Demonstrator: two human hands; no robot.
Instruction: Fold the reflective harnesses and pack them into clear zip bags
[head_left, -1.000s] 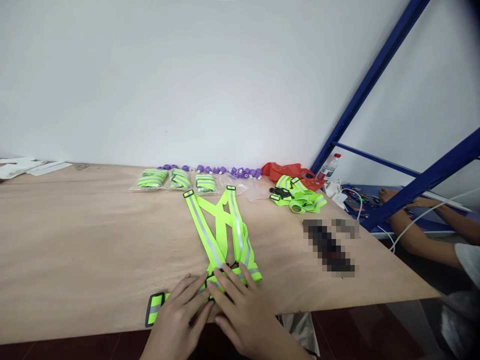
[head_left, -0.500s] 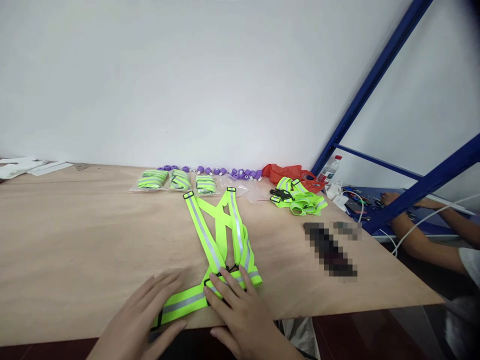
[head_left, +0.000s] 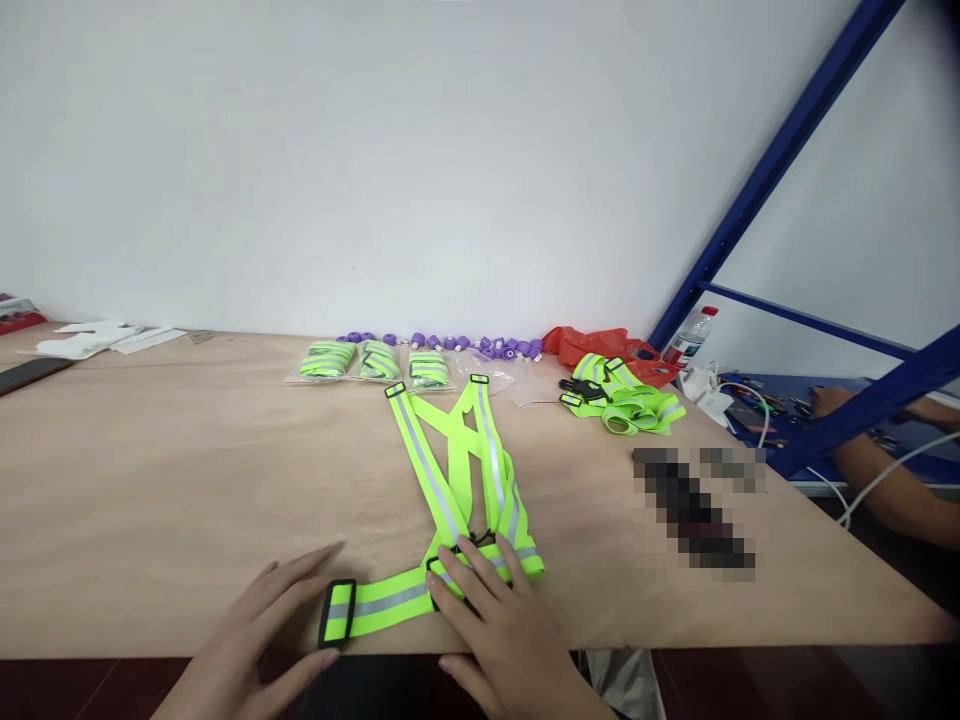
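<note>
A neon-yellow reflective strap vest (head_left: 457, 470) lies flat on the wooden table (head_left: 165, 480), its straps running away from me and one belt strap (head_left: 379, 603) stretched to the left near the front edge. My right hand (head_left: 495, 620) rests flat on the vest's lower end, fingers spread over the black buckle. My left hand (head_left: 255, 640) lies open on the table just left of the belt strap's black end, fingers apart, holding nothing.
Bagged folded vests (head_left: 379, 362), purple caps (head_left: 450, 343), a red bag (head_left: 600, 345) and a loose vest pile (head_left: 626, 400) line the back. Papers (head_left: 97, 338) lie far left. Another person's arm (head_left: 885, 480) works at the blue rack (head_left: 840, 420) on the right.
My left hand slid left from beside my right hand and drew the belt strap out flat to the left. My right hand stayed pressed on the vest's lower end.
</note>
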